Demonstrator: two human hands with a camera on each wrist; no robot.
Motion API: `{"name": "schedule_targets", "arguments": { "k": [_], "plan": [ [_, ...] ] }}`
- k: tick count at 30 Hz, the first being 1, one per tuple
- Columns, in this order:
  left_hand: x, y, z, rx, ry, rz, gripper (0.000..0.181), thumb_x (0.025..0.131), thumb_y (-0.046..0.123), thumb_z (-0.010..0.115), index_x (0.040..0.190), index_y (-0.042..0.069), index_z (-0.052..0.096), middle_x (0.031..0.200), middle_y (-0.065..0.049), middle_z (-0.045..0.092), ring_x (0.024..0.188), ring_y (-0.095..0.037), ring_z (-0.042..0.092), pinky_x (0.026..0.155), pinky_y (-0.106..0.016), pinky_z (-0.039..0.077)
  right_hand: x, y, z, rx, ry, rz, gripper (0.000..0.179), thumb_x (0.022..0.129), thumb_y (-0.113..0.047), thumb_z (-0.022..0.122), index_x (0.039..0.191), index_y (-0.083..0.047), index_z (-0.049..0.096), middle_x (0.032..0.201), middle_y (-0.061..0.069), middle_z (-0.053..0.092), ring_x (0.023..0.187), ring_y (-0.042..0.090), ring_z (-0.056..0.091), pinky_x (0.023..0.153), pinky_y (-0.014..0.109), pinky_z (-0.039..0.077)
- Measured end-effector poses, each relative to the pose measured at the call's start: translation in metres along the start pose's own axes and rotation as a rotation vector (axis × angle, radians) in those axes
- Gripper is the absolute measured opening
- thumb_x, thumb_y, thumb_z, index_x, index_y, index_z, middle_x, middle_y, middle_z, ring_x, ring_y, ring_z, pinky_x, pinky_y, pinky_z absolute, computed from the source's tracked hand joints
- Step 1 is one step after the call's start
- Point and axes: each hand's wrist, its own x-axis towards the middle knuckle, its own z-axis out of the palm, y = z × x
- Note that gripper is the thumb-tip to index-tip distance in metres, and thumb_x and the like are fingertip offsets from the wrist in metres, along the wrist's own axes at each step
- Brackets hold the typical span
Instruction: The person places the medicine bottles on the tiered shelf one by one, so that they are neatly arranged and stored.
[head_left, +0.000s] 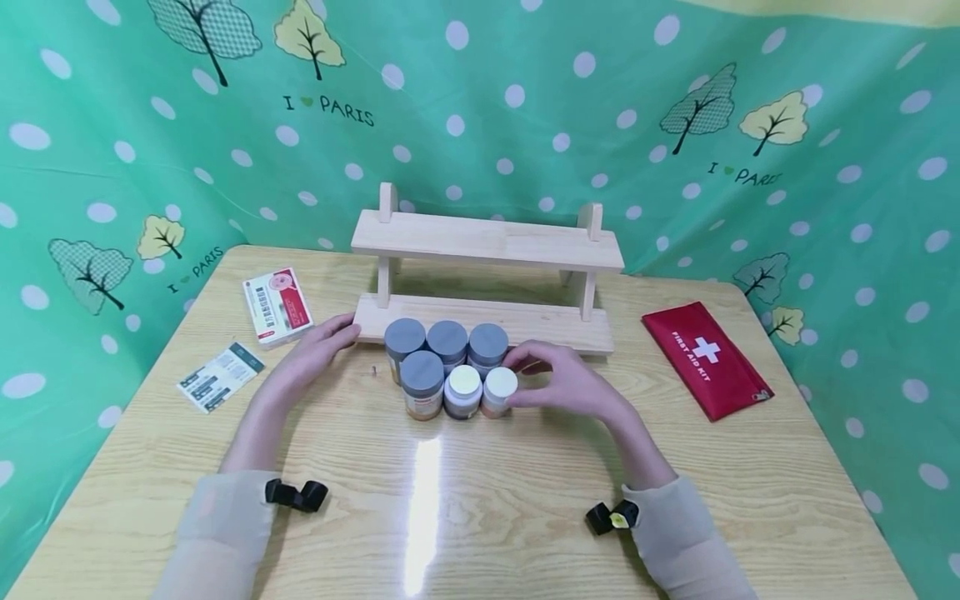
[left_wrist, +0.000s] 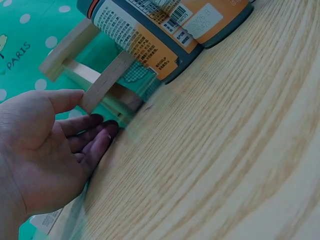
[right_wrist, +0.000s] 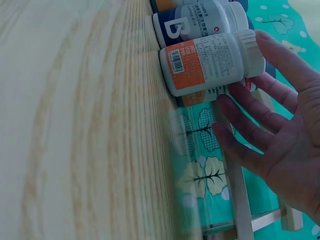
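My left hand point(head_left: 318, 350) is at the left end of a two-tier wooden shelf point(head_left: 487, 237). Its thumb touches the lower board's end, and its bent fingers sit close against it in the left wrist view. Six-lidded cluster aside, my right hand point(head_left: 566, 379) has thumb and fingers around the cap of a white pill bottle point(right_wrist: 205, 65) with an orange label panel. Beside that bottle stands another white bottle point(head_left: 462, 390) with a dark blue label. Several larger grey-capped jars point(head_left: 422, 383) crowd next to and behind them, before the shelf.
A red first aid kit pouch point(head_left: 705, 360) lies at the right. On the left lie a white and red medicine box point(head_left: 277, 307) and a flat white and green packet point(head_left: 221, 377). A green patterned cloth point(head_left: 487, 108) hangs around the wooden table point(head_left: 352, 533).
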Motion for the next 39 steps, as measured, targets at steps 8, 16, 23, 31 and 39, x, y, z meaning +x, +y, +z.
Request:
{"name": "schedule_targets", "arguments": {
  "k": [8, 16, 23, 31, 39],
  "plan": [
    [0.0001, 0.0001, -0.0003, 0.004, 0.005, -0.009, 0.076, 0.107, 0.056, 0.042, 0.166, 0.014, 0.019, 0.174, -0.014, 0.013, 0.163, -0.037, 0.004, 0.131, -0.062, 0.011, 0.0002, -0.0005, 0.0023, -0.024, -0.008, 0.027, 0.04, 0.079, -0.034, 0.09, 0.113, -0.026, 0.071, 0.113, -0.008, 0.072, 0.111, 0.014, 0.066, 0.105, 0.046, 0.056],
    [0.0004, 0.0004, 0.0003, 0.015, 0.007, -0.016, 0.078, 0.106, 0.058, 0.043, 0.166, 0.014, 0.019, 0.174, -0.014, 0.013, 0.163, -0.037, 0.004, 0.131, -0.062, 0.011, 0.0003, 0.0005, 0.004, -0.031, -0.002, 0.031, 0.042, 0.078, -0.033, 0.091, 0.114, -0.023, 0.073, 0.114, -0.006, 0.074, 0.11, 0.014, 0.067, 0.101, 0.044, 0.058],
    [-0.0003, 0.0005, 0.0003, 0.014, 0.007, -0.023, 0.077, 0.106, 0.058, 0.042, 0.166, 0.015, 0.019, 0.174, -0.013, 0.013, 0.163, -0.037, 0.005, 0.13, -0.062, 0.012, 0.0009, -0.0003, 0.0047, -0.036, 0.011, 0.025, 0.044, 0.076, -0.034, 0.092, 0.115, -0.022, 0.074, 0.113, -0.005, 0.075, 0.108, 0.014, 0.069, 0.099, 0.045, 0.06],
    [0.0006, -0.0003, -0.0006, 0.017, 0.007, -0.011, 0.076, 0.107, 0.056, 0.042, 0.166, 0.015, 0.019, 0.174, -0.015, 0.012, 0.162, -0.039, 0.004, 0.13, -0.063, 0.01, 0.0008, 0.0, 0.0043, -0.008, 0.002, 0.035, 0.042, 0.078, -0.031, 0.091, 0.115, -0.021, 0.074, 0.114, -0.002, 0.074, 0.108, 0.017, 0.069, 0.097, 0.044, 0.061],
    [0.0016, -0.0009, -0.0006, 0.009, 0.012, -0.018, 0.075, 0.107, 0.056, 0.042, 0.166, 0.015, 0.019, 0.174, -0.015, 0.012, 0.162, -0.039, 0.002, 0.131, -0.062, 0.008, -0.002, 0.0035, -0.0038, 0.079, -0.001, 0.04, 0.042, 0.081, -0.023, 0.09, 0.119, -0.017, 0.073, 0.117, 0.004, 0.074, 0.104, 0.022, 0.071, 0.095, 0.047, 0.062]
  ]
}}
